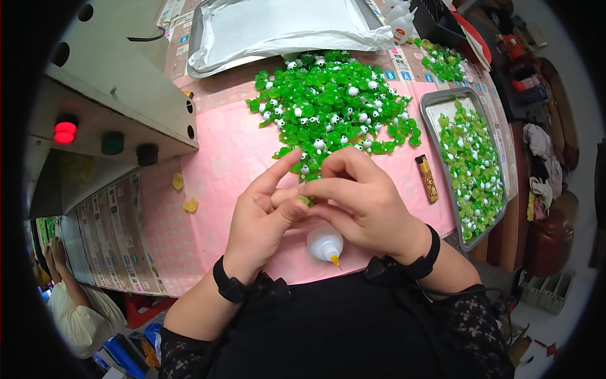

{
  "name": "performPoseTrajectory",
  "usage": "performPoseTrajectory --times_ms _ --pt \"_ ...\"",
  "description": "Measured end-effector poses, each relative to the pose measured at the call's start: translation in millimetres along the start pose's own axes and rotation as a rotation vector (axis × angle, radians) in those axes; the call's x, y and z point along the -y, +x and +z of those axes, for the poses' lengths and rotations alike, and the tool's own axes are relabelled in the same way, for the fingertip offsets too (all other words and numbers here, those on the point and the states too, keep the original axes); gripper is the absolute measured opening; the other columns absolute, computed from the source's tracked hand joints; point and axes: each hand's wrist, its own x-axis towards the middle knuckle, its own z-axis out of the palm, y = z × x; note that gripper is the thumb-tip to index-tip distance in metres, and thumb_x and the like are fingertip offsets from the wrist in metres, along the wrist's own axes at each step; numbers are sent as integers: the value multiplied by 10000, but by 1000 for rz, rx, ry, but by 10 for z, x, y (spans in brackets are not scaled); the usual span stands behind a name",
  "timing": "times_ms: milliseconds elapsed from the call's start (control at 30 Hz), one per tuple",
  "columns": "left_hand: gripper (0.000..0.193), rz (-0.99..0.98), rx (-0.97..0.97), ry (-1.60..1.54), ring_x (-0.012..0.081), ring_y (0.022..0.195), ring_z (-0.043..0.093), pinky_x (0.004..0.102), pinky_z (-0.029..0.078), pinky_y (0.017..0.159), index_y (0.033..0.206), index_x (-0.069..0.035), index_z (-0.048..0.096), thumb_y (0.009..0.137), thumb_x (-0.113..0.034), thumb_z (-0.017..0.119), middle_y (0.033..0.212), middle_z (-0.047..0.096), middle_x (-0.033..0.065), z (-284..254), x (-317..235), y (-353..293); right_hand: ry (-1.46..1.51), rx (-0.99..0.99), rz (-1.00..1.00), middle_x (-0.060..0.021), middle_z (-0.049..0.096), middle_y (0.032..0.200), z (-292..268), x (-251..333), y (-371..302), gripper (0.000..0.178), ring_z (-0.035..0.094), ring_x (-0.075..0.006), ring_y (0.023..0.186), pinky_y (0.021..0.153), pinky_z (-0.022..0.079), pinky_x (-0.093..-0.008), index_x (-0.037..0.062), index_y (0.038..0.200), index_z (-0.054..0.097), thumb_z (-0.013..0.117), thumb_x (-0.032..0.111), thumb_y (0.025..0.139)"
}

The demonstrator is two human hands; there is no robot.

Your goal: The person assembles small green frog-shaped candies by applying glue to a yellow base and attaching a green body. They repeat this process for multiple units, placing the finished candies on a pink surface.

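Note:
My left hand (262,211) and my right hand (369,199) meet over the pink table cover, fingertips together. Between the left thumb and fingers sits a small green plastic piece (305,200), mostly hidden. The right thumb and forefinger close on the same spot; whether they grip a separate part cannot be seen. Just beyond the fingers spreads a large heap of green plastic pieces with white, black-dotted balls (341,104). Below my hands a white squeeze bottle (324,242) with a yellow needle tip lies on its side, tip toward me.
A metal tray (430,99) of similar pieces is at right, beside a lighter (427,179). A paper-lined tray (284,35) lies at the back. A grey machine (126,95) with a red lamp overhangs the left. Yellow bits (190,204) lie near it. Another person (85,309) works far left.

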Motion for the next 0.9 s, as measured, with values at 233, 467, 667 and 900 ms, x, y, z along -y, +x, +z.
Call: performPoseTrajectory --times_ms 233,467,667,900 --pt "336 163 -36 182 131 1016 571 283 524 894 1185 -8 521 877 10 651 1131 580 72 4 45 -20 91 4 129 -106 599 894 -43 47 -45 264 622 -245 753 631 512 -323 56 994 655 721 10 743" --pt "267 112 -26 31 125 987 589 283 537 881 1119 -13 547 874 29 646 1076 594 62 23 39 -21 211 -48 181 -91 626 877 -21 94 -49 280 612 -199 692 601 498 -301 46 1006 653 744 38 742" --pt "210 103 4 25 138 972 618 281 536 877 1072 -2 577 877 28 646 1057 607 66 10 45 -22 221 -11 211 -80 638 829 -71 8 -91 269 601 -177 665 587 484 -291 28 992 670 758 68 741" --pt "173 261 -25 294 145 939 629 267 535 837 1002 24 615 841 67 662 1029 621 76 -14 16 -25 61 -58 30 -109 647 826 -46 32 -58 219 641 -262 730 634 513 -344 24 961 685 726 40 746"
